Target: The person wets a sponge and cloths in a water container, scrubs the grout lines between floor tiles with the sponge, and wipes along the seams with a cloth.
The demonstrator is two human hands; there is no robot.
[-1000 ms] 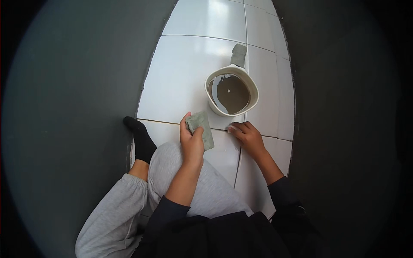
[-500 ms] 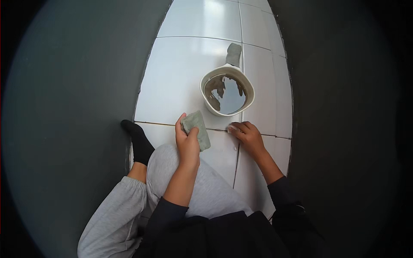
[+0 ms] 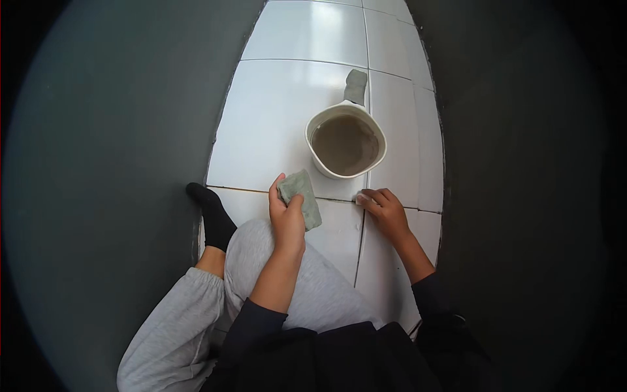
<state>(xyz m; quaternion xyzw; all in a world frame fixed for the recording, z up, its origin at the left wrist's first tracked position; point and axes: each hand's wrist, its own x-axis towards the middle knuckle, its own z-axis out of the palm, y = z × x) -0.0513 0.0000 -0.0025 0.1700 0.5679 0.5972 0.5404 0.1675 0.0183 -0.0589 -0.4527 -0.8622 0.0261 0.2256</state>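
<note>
A flat, grey-green clay-like block (image 3: 304, 203) is gripped in my left hand (image 3: 287, 215), with the thumb across its face. To its right, my right hand (image 3: 382, 208) is closed in a pinch on a small whitish piece (image 3: 362, 198), low over the tile joint. Just beyond both hands stands a white pot (image 3: 313, 155) of murky brown liquid (image 3: 344, 145). Another grey-green piece (image 3: 355, 85) lies at the pot's far side, by its spout or handle.
White floor tiles (image 3: 261, 117) run ahead between dark grey walls (image 3: 117, 130) on both sides. My bent leg in grey trousers (image 3: 255, 261) is below my left hand, and a black-socked foot (image 3: 213, 212) rests at the left wall.
My right hand has shifted slightly to the right with the small piece. My left hand keeps its hold on the block. Reflections on the liquid have changed, and the view has moved a little.
</note>
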